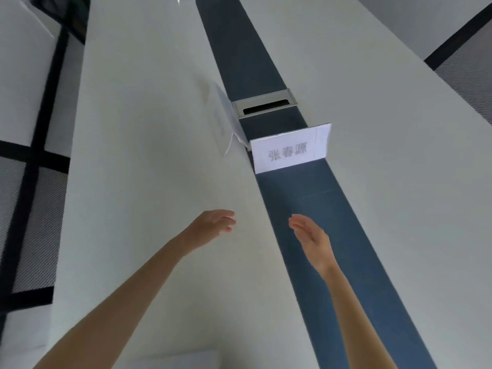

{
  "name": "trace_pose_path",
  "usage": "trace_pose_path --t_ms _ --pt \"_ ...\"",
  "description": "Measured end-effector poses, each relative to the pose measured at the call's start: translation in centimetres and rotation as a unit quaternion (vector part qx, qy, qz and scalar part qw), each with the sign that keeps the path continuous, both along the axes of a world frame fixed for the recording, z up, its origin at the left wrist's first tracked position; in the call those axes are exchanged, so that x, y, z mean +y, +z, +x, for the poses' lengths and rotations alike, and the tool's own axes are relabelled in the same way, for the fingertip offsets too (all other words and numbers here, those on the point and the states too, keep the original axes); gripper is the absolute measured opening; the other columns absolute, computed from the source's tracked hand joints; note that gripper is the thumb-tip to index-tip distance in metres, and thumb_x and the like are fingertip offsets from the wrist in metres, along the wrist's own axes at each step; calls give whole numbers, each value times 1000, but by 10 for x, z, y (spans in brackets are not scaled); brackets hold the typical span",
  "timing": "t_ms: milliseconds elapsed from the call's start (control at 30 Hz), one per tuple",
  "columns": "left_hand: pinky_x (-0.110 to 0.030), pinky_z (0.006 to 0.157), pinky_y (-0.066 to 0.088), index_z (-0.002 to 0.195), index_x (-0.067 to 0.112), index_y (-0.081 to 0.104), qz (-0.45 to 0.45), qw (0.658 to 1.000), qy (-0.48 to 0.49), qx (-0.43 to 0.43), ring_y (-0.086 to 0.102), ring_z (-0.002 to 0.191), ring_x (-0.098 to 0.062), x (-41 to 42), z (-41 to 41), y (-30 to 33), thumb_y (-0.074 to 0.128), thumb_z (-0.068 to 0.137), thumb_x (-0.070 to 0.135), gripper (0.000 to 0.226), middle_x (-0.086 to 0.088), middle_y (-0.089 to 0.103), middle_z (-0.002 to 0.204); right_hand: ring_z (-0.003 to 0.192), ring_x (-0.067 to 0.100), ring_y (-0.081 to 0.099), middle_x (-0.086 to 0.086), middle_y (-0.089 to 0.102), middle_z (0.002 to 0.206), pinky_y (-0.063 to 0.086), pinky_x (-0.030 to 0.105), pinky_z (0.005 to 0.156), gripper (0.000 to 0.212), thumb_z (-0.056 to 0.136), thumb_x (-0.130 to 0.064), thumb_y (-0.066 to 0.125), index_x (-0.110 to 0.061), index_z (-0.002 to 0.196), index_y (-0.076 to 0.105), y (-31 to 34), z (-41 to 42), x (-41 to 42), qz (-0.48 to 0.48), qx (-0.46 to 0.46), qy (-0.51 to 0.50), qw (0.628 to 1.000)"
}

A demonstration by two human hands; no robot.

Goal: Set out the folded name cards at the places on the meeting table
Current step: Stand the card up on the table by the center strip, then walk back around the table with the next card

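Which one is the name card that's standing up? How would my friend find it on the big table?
Follow the dark blue strip that runs down the middle of the long white table. Just nearer than the metal cable slot stands the folded name card. It alone faces you with grey printed characters; another white card beside it stands side-on.

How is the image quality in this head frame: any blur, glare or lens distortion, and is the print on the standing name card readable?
Head view: soft, even light without glare; wide-angle stretch makes the table edges fan out; both hands, left hand and right hand, are slightly motion-blurred; the name card shows faint grey characters, legible but soft.
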State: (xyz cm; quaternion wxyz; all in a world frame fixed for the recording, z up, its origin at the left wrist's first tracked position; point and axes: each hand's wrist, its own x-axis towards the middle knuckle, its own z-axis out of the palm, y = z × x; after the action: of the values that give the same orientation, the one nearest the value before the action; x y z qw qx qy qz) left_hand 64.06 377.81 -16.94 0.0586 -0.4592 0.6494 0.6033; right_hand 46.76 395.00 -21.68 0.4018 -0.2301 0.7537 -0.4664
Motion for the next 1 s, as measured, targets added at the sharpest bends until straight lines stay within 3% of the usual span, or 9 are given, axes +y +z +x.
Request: trace_pose_path --t_ms 67,167,333,500,600,667,733,800,1000 --pt "-21 76 43 110 21 58 -30 999 -19 -1 63 74 10 10 47 12 51 88 21 23 8 65 98 98 -9 58 -2 63 112 43 5 88 27 89 -2 47 -15 109 61 4 46 23 6 -19 48 999" --pt "-19 78 42 109 22 59 -77 997 16 -9 62 76 12 33 118 31 45 91 16 23 12 64 98 94 -12 58 -7 64 107 45 6 83 30 90 -4 47 -30 102 58 17 111 60 6 -53 104 993" --pt "-27 96 42 115 16 60 -182 974 96 -97 61 97 -6 78 212 47 46 91 19 28 4 66 106 99 0 59 -13 62 105 44 4 77 32 93 -13 43 -44 100 49 29 183 105 18 -57 158 986" --pt "-23 93 32 120 11 57 -226 948 153 -165 54 115 -21 121 259 46 44 91 19 32 -8 60 126 98 15 58 -8 60 94 44 38 100 25 95 -31 34 -41 114 48 26 219 122 46 -93 187 977" --pt "-27 94 31 123 14 53 -168 954 162 -190 48 122 -25 140 274 39 41 92 27 35 -9 55 131 99 36 56 22 59 100 42 48 101 28 95 -41 29 -44 115 49 32 232 125 30 -91 179 979" --pt "-27 93 30 123 15 53 -139 960 158 -182 45 124 -24 152 280 33 39 92 30 36 -8 53 134 90 43 51 32 52 95 48 39 92 29 95 -40 30 -41 115 52 37 239 126 26 -72 175 982" --pt "-27 96 31 122 14 54 -149 963 150 -165 46 124 -23 161 284 28 40 93 28 36 -7 54 133 73 36 45 24 46 79 42 16 68 26 95 -34 33 -35 112 53 44 246 126 27 -42 169 984" --pt "-30 97 33 121 14 55 -154 960 176 -152 49 120 -23 164 288 23 42 92 29 35 -8 57 127 69 23 40 14 44 76 34 11 54 23 95 -27 35 -32 108 54 46 251 125 18 -23 151 988" --pt "-38 94 43 109 18 62 -136 972 178 -65 55 101 -22 168 312 13 43 91 31 29 -1 62 104 73 19 39 17 44 78 33 12 54 24 95 -25 36 -27 105 57 46 276 139 24 -17 82 996"
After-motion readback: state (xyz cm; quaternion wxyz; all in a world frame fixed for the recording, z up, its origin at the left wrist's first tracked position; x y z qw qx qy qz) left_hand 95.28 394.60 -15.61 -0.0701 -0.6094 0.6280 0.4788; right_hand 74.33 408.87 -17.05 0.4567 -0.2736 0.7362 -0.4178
